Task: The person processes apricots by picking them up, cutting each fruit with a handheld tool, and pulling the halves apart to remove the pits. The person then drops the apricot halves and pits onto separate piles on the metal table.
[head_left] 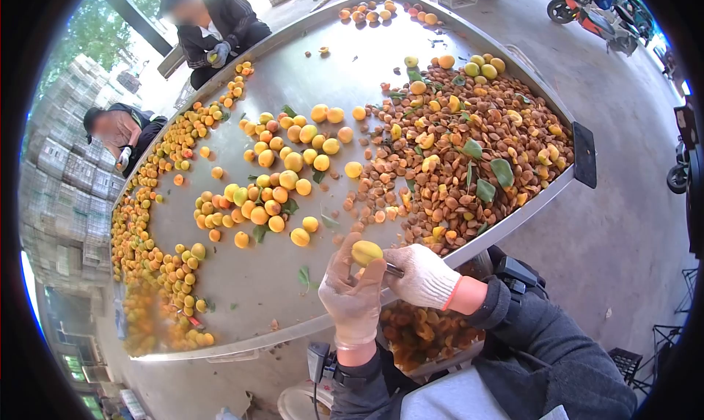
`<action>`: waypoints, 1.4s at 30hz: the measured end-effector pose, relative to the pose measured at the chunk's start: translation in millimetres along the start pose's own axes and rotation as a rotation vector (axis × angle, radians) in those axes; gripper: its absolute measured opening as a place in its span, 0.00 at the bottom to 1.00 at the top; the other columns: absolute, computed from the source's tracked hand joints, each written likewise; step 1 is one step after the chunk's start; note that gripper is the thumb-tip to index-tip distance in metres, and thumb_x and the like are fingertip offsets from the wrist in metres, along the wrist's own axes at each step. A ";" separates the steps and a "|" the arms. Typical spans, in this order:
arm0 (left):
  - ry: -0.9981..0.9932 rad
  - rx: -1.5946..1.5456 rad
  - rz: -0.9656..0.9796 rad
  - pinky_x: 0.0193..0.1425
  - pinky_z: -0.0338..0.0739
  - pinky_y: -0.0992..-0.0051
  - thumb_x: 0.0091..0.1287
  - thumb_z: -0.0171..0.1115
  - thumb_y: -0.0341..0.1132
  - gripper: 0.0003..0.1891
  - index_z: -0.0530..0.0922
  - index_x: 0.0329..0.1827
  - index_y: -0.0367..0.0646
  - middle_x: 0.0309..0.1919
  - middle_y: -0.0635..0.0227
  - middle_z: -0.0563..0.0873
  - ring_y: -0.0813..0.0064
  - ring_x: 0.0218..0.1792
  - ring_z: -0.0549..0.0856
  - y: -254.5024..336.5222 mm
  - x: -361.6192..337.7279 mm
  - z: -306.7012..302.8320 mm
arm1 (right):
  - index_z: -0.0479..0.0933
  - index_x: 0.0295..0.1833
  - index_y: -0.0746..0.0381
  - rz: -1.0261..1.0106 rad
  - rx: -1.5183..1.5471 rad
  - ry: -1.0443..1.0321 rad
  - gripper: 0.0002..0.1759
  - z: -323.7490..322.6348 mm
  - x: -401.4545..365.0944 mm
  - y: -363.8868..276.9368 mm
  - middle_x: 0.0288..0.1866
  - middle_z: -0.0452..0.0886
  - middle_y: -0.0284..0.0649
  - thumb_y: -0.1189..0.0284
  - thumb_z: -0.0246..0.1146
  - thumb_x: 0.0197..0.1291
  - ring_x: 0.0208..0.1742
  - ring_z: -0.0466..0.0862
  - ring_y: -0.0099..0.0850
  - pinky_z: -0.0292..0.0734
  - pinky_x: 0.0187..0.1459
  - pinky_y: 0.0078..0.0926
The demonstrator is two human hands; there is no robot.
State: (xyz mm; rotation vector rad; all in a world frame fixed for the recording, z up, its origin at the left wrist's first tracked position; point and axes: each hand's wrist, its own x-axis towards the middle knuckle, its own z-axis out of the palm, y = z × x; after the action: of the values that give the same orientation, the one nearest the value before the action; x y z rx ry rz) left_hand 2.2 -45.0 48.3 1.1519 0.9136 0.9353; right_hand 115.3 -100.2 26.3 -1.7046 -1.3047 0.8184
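Observation:
My left hand (350, 299), in a thin pale glove, pinches a yellow apricot (367, 253) at the near edge of the metal table (293, 273). Its fingers wrap the fruit from below and the side. A white knit glove with an orange cuff covers my right hand (425, 277), closed around a slim dark metal tool (394, 270). The tool's front end meets the apricot side, partly hidden by my left fingers. Just beyond my hands lies a heap of brown apricot pits (455, 171) mixed with scraps and green leaves. Whole apricots (275, 193) are spread left of the pits.
Below the table edge stands a container of halved apricots (425, 336). More apricots (147, 237) line the table's far left side. Two people (220, 31) work across the table, one holding a fruit. Stacked crates (66, 171) rise at the left; motorbikes (598, 13) are parked at upper right.

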 end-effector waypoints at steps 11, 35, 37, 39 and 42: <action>-0.146 -0.032 -0.060 0.46 0.81 0.78 0.57 0.68 0.20 0.24 0.75 0.59 0.29 0.43 0.61 0.85 0.76 0.40 0.84 0.5 5.1 -13.5 | 0.80 0.44 0.69 0.606 0.665 -0.643 0.13 -16.4 7.8 -13.8 0.32 0.83 0.37 0.71 0.61 0.59 0.36 0.82 0.31 0.77 0.42 0.31; -0.135 -0.143 0.163 0.46 0.80 0.73 0.69 0.51 0.27 0.20 0.71 0.64 0.36 0.46 0.59 0.82 0.71 0.41 0.83 -23.1 14.2 5.0 | 0.77 0.50 0.63 0.038 0.614 0.079 0.14 -22.7 3.1 -7.0 0.39 0.83 0.39 0.71 0.64 0.59 0.41 0.81 0.24 0.77 0.44 0.24; -0.015 -0.373 -0.134 0.44 0.81 0.73 0.71 0.50 0.31 0.19 0.71 0.63 0.35 0.46 0.58 0.82 0.73 0.41 0.83 -21.3 18.9 -4.4 | 0.78 0.50 0.63 0.043 0.709 0.036 0.13 -26.0 2.5 -7.6 0.40 0.84 0.39 0.71 0.63 0.59 0.41 0.82 0.24 0.77 0.43 0.24; 0.027 -0.448 -0.169 0.40 0.81 0.75 0.73 0.49 0.40 0.21 0.71 0.63 0.35 0.45 0.58 0.82 0.74 0.38 0.83 -25.6 22.8 -13.4 | 0.81 0.49 0.62 0.161 0.693 -0.311 0.12 -49.5 1.7 -9.7 0.43 0.85 0.40 0.71 0.64 0.60 0.41 0.82 0.23 0.78 0.43 0.24; -0.019 -0.434 -0.105 0.37 0.80 0.77 0.74 0.51 0.45 0.23 0.71 0.63 0.36 0.46 0.57 0.82 0.74 0.35 0.83 -18.9 20.4 -17.3 | 0.83 0.49 0.60 0.001 0.320 -0.386 0.12 -63.6 -2.6 3.2 0.46 0.86 0.37 0.71 0.64 0.61 0.40 0.81 0.21 0.78 0.43 0.24</action>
State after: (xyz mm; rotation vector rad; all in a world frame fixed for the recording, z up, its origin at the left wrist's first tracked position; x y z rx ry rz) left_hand -4.6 -23.2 24.8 0.7348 0.7026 0.9759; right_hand 171.1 -116.9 52.3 -1.3358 -1.3334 1.3284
